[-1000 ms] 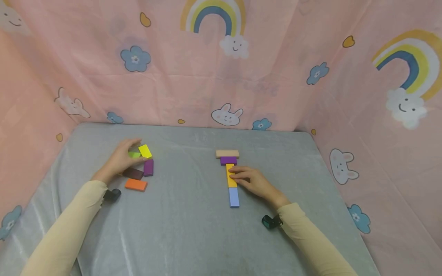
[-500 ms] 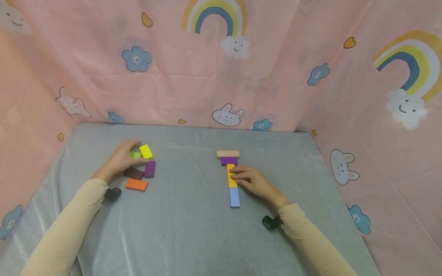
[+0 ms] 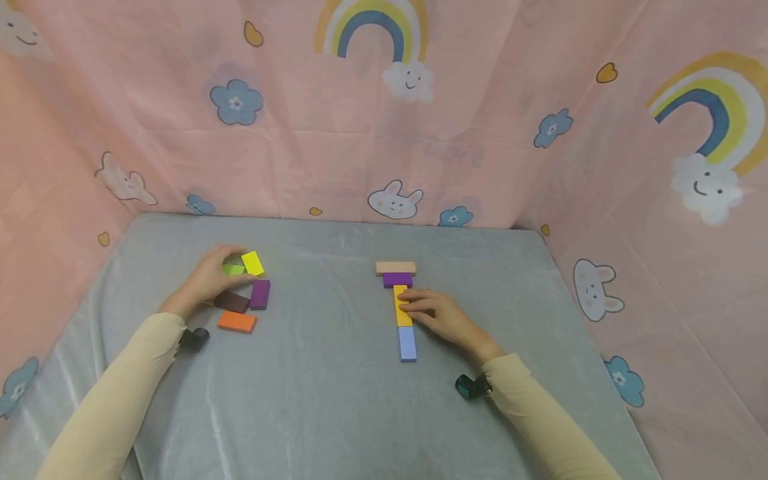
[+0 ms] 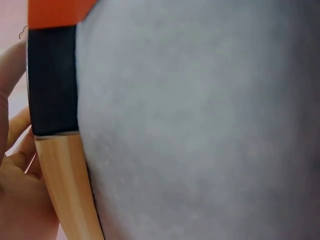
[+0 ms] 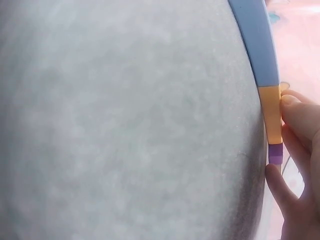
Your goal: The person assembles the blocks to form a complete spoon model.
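Note:
At the left, my left hand (image 3: pixel 210 275) has its thumb and fingers about a bright yellow block (image 3: pixel 253 263), a fingertip by its upper corner and the thumb along its lower edge. Within that grasp a lime green block (image 3: pixel 233 269) is partly covered. Below the thumb lie a purple block (image 3: pixel 260 294), a dark brown block (image 3: pixel 232 302) and an orange block (image 3: pixel 237 322). My right hand (image 3: pixel 444 315) rests extended fingertips on an amber block (image 3: pixel 401 313). That block sits in a line between a light blue block (image 3: pixel 407 343) and a second purple block (image 3: pixel 397 280).
A tan block (image 3: pixel 396 268) lies crosswise at the far end of the line. In the left wrist view a light wooden block (image 4: pixel 70 185) adjoins the dark one. Grey cloth (image 3: pixel 324 373) covers the table, and a pink printed curtain (image 3: pixel 288 160) stands behind it.
The left hand's upper fingers have come down slightly toward the yellow block, and the purple block beside the thumb has shifted slightly right and nearer. My right hand and the line of blocks keep still.

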Tool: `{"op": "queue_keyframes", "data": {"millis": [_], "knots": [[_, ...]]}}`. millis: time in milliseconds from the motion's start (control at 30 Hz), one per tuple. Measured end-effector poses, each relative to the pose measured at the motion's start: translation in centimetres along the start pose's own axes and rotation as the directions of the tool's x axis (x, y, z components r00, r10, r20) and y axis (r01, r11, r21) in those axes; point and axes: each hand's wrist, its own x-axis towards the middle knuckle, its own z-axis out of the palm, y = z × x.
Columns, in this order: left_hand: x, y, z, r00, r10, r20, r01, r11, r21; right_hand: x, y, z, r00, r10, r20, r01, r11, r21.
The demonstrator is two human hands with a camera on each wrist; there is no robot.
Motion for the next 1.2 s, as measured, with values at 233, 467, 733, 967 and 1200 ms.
{"op": "queue_keyframes", "data": {"millis": [233, 467, 733, 967, 1200], "knots": [[0.0, 0.1, -0.1, 1.0, -0.012, -0.008, 0.012, 1.0, 0.007, 0.1, 0.1, -0.1, 1.0, 0.013, 0.014, -0.013, 1.0, 0.013], [-0.1, 0.1, -0.1, 0.999, -0.014, -0.048, 0.012, 0.999, -0.049, 0.1, 0.1, 0.0, 1.0, 0.019, 0.015, -0.019, 1.0, 0.012], [-0.1, 2.4, 0.0, 0.993, 0.019, -0.113, -0.03, 0.994, -0.103, 0.1, 0.1, 0.0, 1.0, 0.015, 0.01, -0.015, 1.0, 0.006], [0.1, 6.2, 1.6, 0.982, 0.13, -0.135, -0.148, 0.98, -0.136, 0.1, -0.1, 0.0, 1.0, 0.011, 0.005, -0.011, 1.0, 0.01], [-0.2, 9.7, 5.1, 0.949, 0.288, -0.128, -0.306, 0.94, -0.152, 0.1, 0.0, -0.1, 1.0, 0.008, 0.002, -0.008, 1.0, 0.008]]}}
